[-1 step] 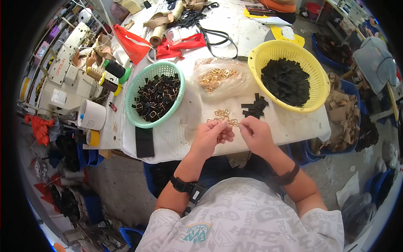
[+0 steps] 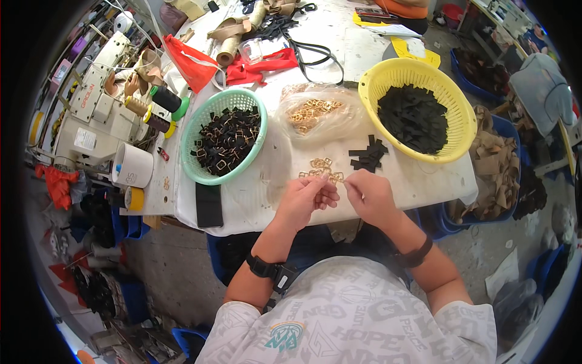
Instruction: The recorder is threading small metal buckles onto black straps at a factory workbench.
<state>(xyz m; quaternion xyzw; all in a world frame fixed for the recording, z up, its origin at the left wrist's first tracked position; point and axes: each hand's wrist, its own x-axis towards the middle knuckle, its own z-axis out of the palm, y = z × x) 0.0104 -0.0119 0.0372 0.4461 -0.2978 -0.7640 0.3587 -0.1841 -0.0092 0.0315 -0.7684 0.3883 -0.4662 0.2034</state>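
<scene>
Over the near edge of the table my left hand (image 2: 308,197) is closed, thumb and forefinger pinched together. My right hand (image 2: 371,195) faces it a short gap away, its fingers also pinched. Whatever either pinch holds is too small to make out. Just beyond the fingertips lies a small pile of gold square buckles (image 2: 320,164). To its right are several loose black strips (image 2: 368,154). Behind the pile, a clear plastic bag (image 2: 339,124) holds more gold buckles. A mint green basket (image 2: 187,142) on the left contains black strips fitted with gold buckles.
A yellow basket (image 2: 465,115) of black strips stands at the right. A black phone (image 2: 209,206) lies at the near left edge. Beyond are a sewing machine (image 2: 91,106), thread cones (image 2: 163,100) and red cloth (image 2: 264,67). A blue bin (image 2: 509,124) of tan pieces sits right of the table.
</scene>
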